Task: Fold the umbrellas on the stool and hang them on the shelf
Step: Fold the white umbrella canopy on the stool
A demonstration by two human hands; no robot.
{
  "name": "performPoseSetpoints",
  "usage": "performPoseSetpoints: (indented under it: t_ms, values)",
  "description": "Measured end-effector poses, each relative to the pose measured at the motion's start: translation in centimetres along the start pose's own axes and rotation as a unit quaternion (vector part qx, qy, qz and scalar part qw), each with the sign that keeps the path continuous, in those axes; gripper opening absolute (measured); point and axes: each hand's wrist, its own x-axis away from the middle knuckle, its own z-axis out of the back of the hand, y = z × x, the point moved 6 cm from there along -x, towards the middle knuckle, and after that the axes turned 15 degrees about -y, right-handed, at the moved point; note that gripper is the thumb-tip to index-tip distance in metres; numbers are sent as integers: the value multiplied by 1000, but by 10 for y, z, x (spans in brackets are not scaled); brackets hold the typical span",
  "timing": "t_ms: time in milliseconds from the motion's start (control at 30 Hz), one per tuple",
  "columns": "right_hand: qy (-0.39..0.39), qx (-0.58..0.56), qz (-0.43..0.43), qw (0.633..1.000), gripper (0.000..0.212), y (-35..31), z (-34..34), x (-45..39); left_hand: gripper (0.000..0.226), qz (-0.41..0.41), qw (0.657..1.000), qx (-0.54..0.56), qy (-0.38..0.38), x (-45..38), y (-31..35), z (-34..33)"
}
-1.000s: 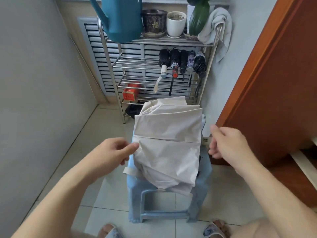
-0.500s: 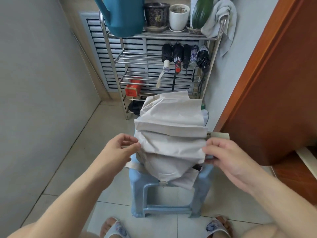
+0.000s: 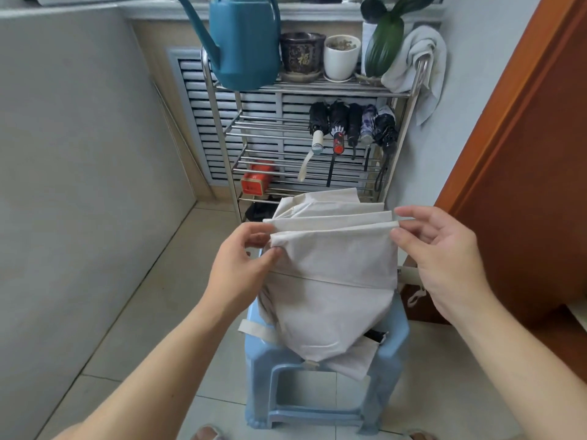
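Note:
A beige umbrella (image 3: 333, 281) lies loosely pleated on the light blue plastic stool (image 3: 390, 338). Its cream handle (image 3: 409, 276) sticks out to the right, and its closing strap (image 3: 254, 330) hangs at the lower left. My left hand (image 3: 241, 262) pinches the left end of a canopy pleat. My right hand (image 3: 444, 252) pinches the right end of the same pleat between thumb and forefinger, other fingers spread. Several folded umbrellas (image 3: 352, 125) hang from a rail of the steel shelf (image 3: 222, 147) behind the stool.
The shelf's top holds a teal watering can (image 3: 244, 42), two pots, a plant and a grey towel (image 3: 419, 58). A red box (image 3: 257, 182) sits on a lower rack. A grey wall stands left, and a wooden door (image 3: 524, 173) closes the right.
Both hands rose from the canopy's sides to its upper pleat and pinched it. The pleats now lie more neatly stacked.

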Motion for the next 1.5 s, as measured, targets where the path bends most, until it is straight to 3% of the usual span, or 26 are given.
performPoseSetpoints:
  t_ms: [167, 333, 567, 767, 833, 933, 1000, 1167, 1333, 1500]
  values:
    - [32, 0, 6, 999, 29, 13, 8, -7, 19, 27, 999, -8, 45, -5, -4, -1]
    - [34, -19, -1, 999, 28, 20, 12, -6, 25, 45, 996, -48, 58, -3, -10, -2]
    - [43, -35, -11, 998, 26, 22, 13, -6, 19, 22, 999, -29, 24, 2, -9, 0]
    - [51, -63, -27, 996, 23, 28, 17, -8, 13, -49, 993, 70, -76, 16, 6, -4]
    - [36, -68, -25, 997, 23, 27, 14, -8, 29, -73, 989, 91, -88, 20, 11, -4]
    - [38, -62, -14, 997, 25, 25, 15, -8, 59, -86, 992, 78, -44, 21, 14, 3]
    - [45, -62, -8, 997, 26, 24, 17, -8, 64, -69, 990, 120, -19, 20, 13, 7]
    - [37, -82, 12, 996, 29, 21, 18, -7, 49, -55, 976, 209, -16, 21, 9, 1]
    - [45, -91, 44, 994, 29, 15, 18, -5, 34, -66, 955, 280, 74, 22, 2, 2]
    - [28, -97, 35, 994, 28, 17, 12, -4, 38, -27, 980, 198, 22, 20, -5, -15]
